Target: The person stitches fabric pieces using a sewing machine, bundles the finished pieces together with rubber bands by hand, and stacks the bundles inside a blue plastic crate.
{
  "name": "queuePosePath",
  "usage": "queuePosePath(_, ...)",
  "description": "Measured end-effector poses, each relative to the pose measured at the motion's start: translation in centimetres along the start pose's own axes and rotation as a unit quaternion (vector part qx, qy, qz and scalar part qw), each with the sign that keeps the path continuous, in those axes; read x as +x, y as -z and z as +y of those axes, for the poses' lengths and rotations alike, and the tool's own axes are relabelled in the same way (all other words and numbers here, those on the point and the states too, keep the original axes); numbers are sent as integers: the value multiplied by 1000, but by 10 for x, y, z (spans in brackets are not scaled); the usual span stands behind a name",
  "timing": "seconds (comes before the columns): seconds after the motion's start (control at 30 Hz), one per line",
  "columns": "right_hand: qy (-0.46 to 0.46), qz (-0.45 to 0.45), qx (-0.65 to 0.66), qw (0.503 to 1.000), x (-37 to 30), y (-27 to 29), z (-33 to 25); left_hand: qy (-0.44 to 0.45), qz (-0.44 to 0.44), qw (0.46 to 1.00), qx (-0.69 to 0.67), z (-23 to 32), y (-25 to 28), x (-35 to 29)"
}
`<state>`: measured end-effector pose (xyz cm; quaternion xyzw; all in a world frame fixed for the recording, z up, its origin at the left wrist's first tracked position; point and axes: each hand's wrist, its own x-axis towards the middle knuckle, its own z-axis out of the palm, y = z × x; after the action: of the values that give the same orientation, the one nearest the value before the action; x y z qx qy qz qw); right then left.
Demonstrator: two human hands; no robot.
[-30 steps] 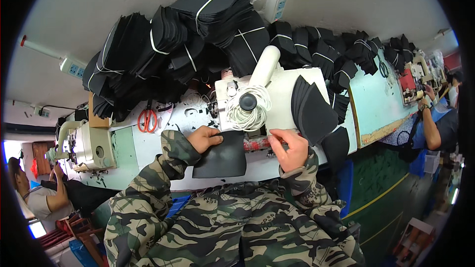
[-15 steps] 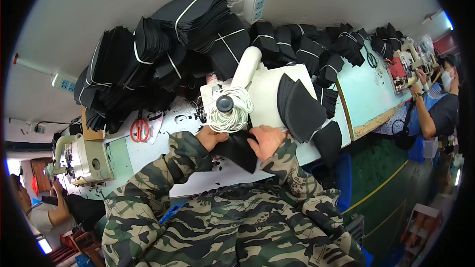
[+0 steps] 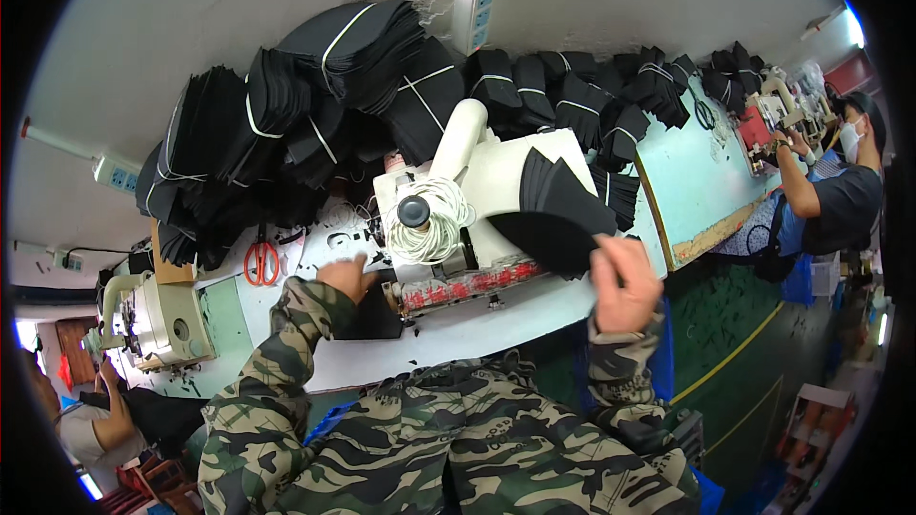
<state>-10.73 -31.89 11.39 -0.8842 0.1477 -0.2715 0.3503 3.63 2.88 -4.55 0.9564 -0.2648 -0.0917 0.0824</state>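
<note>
My right hand [image 3: 625, 284] is raised at the table's right front edge. It pinches the end of a curved black fabric piece [image 3: 546, 236], which tilts over the machine's pale top. Beneath it, more black pieces [image 3: 558, 181] lie fanned out on that top. Left of the sewing machine [image 3: 463, 141], my left hand [image 3: 345, 278] is bent over another black fabric piece [image 3: 374, 317] and touches its far edge; the fingertips are partly hidden. A coil of white cord [image 3: 431, 224] sits on the machine around a black knob [image 3: 413, 211].
Tied stacks of black pieces [image 3: 353, 48] line the wall. Red-handled scissors [image 3: 260, 262] lie on the table's left, by black scraps. Another machine [image 3: 167, 319] stands further left. Co-workers sit at far left and at right, where a person [image 3: 830, 191] works at a machine.
Both hands have parted from the machine's front. My left hand has moved left with a black piece; my right hand has moved right and now holds another piece, raised off the stack.
</note>
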Motion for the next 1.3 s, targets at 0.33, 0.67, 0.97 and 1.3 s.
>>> queuePosePath(0.33,78,-163,-16,983,-45,-54,15,-23,-165,984,55,-3,-10,-37)
queuePosePath(0.67,-96,-378,203,898,-87,-122,-5,-1,-362,750,-554,56,62,-16)
queuePosePath(0.97,-39,-308,102,945,-46,-115,-1,98,-305,785,-530,44,43,1)
queuePosePath(1.3,-46,-283,97,953,-28,-101,6,48,-340,785,-516,36,27,14)
